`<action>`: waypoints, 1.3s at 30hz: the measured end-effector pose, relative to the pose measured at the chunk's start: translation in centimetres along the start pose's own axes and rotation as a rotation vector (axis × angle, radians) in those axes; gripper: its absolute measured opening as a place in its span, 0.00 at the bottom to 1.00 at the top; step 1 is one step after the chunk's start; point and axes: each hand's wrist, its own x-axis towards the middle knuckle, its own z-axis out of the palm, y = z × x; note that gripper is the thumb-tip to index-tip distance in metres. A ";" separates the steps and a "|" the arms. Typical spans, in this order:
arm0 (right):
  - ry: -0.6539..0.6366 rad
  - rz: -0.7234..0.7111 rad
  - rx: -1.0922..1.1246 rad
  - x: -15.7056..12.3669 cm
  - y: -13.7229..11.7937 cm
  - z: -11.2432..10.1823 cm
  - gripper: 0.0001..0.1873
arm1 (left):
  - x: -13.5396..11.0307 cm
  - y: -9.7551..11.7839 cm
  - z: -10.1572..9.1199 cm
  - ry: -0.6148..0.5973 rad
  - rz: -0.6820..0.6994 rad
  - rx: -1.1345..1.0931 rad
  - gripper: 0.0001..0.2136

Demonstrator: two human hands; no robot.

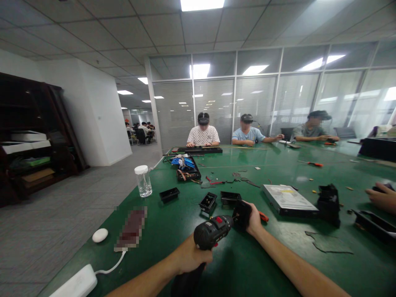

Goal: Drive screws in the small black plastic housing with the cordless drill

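Note:
My left hand (pixel 191 256) is wrapped round the grip of a black electric screwdriver (pixel 213 233) with a red switch, its nose pointing right and away from me. My right hand (pixel 254 220) is closed on a small black plastic part (pixel 241 214) held right at the tool's tip, just above the green table (pixel 173 231). Something red-orange (pixel 263 216) shows behind my right hand. Three small black plastic housings (pixel 208 202) lie on the table just beyond both hands.
A silver optical drive (pixel 289 199) and a black block (pixel 328 202) lie to the right. A clear jar (pixel 143 180), a white puck (pixel 100 235) and a white power adapter (pixel 76 284) sit left. Another person's hand (pixel 381 197) rests at the right edge. Three people sit at the far end.

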 end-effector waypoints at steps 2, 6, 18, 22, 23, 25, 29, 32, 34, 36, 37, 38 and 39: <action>-0.002 -0.005 -0.003 -0.1 0.0 0.0 0.09 | 0.0 0.1 0.0 0.006 0.001 0.007 0.07; -0.012 -0.019 -0.017 -0.2 0.0 0.1 0.09 | -0.2 0.4 0.0 0.004 0.002 0.018 0.07; -0.002 -0.030 0.005 0.0 0.0 -0.1 0.08 | 0.1 -0.2 0.0 0.003 0.029 0.005 0.05; -0.026 -0.021 -0.007 -0.1 0.0 0.0 0.09 | 0.1 -0.4 0.0 0.002 0.020 0.004 0.05; -0.025 -0.015 -0.011 -0.1 0.0 0.0 0.10 | 0.1 -0.4 0.0 0.002 0.018 0.002 0.05; -0.018 -0.005 -0.012 -0.1 0.0 0.0 0.10 | 0.2 -0.6 0.0 0.004 0.021 -0.006 0.05; -0.010 -0.003 -0.003 0.0 0.0 0.0 0.10 | 0.2 -0.8 0.0 0.009 0.036 -0.013 0.05; -0.005 0.001 -0.008 0.0 0.0 0.0 0.10 | 0.2 -0.7 0.0 0.008 0.028 -0.018 0.05; -0.003 -0.008 -0.013 0.0 0.0 0.0 0.09 | 0.2 -0.7 0.1 0.009 0.020 -0.022 0.05; -0.010 -0.018 -0.018 0.0 0.0 0.0 0.10 | 0.2 -0.8 0.1 0.011 0.018 -0.028 0.05; -0.015 -0.022 -0.020 0.0 0.1 -0.1 0.10 | 0.2 -0.8 0.1 0.011 0.018 -0.031 0.05; -0.018 -0.022 -0.019 0.1 0.1 -0.1 0.10 | 0.2 -0.9 0.1 0.014 0.020 -0.035 0.05; -0.017 -0.020 -0.017 0.1 0.1 -0.1 0.10 | 0.2 -0.9 0.1 0.014 0.021 -0.037 0.05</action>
